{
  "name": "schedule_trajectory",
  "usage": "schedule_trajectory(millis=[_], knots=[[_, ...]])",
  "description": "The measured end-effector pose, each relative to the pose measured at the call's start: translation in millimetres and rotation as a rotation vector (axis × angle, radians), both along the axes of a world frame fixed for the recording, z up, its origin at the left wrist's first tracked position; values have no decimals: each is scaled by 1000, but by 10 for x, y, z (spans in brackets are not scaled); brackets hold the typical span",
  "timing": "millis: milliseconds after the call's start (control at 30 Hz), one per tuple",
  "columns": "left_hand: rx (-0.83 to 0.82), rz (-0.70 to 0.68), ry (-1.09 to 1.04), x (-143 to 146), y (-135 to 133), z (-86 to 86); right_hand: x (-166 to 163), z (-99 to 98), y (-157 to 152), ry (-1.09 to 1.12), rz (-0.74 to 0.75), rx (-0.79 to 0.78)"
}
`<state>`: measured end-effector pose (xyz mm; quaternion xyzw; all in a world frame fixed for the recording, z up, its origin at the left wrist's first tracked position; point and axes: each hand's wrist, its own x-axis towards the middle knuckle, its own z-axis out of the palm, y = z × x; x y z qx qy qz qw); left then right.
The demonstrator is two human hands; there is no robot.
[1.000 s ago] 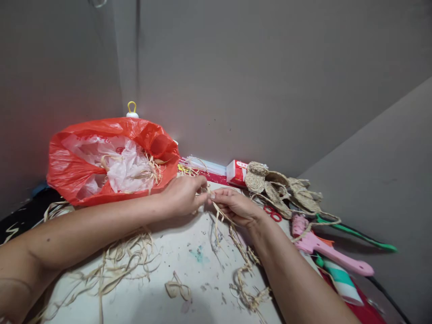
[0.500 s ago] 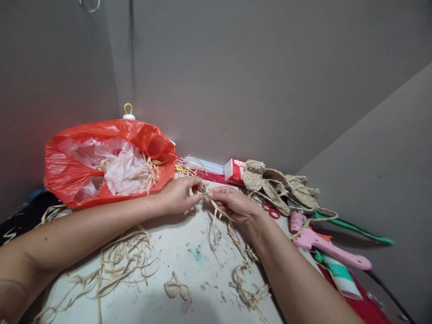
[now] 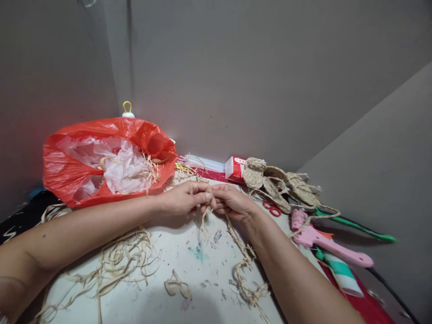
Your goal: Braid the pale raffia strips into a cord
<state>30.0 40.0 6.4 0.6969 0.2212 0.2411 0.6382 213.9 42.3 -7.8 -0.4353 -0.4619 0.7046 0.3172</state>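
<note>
My left hand [image 3: 189,197] and my right hand [image 3: 233,202] meet at the middle of the table, their fingertips touching. Both pinch a twisted cord of dried plant fibre [image 3: 235,236], the held part mostly hidden by the fingers. Loose strand ends [image 3: 204,220] hang below the fingertips. From beneath my right hand the cord runs down the table into a tangled coil [image 3: 248,288]. Under my left forearm lies a heap of pale flat fibre strips [image 3: 124,258]. A small looped strip [image 3: 177,286] rests alone near the front.
A red plastic bag [image 3: 67,175] with white plastic and fibres inside stands at the left. Behind my right hand are a red-and-white box [image 3: 234,169], woven fibre pieces [image 3: 280,184] and red-handled scissors [image 3: 272,208]. A pink glue gun [image 3: 324,243] lies right, beside a white-and-green tube [image 3: 344,274].
My hands have come closer together, fingertips now meeting over the cord. The left hand has turned and shifted slightly right and down, and the loose strands hang differently.
</note>
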Motion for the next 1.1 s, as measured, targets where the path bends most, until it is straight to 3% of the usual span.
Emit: schedule_trajectory(millis=[167,300,433,733,1100], knots=[[-365,94,-147,95,-63,-46,-132,-6,-24,4,-96,28],[-451,145,-142,116,-155,-4,-231,-40,-44,-7,-182,33],[-349,205,-102,129,-287,-3,-285,-79,-60,-26,-240,27],[140,312,116,188,-450,-125,-345,-96,-74,-62,-289,22],[237,302,267,47,-630,-82,-457,-92,-116,-28,-352,7]])
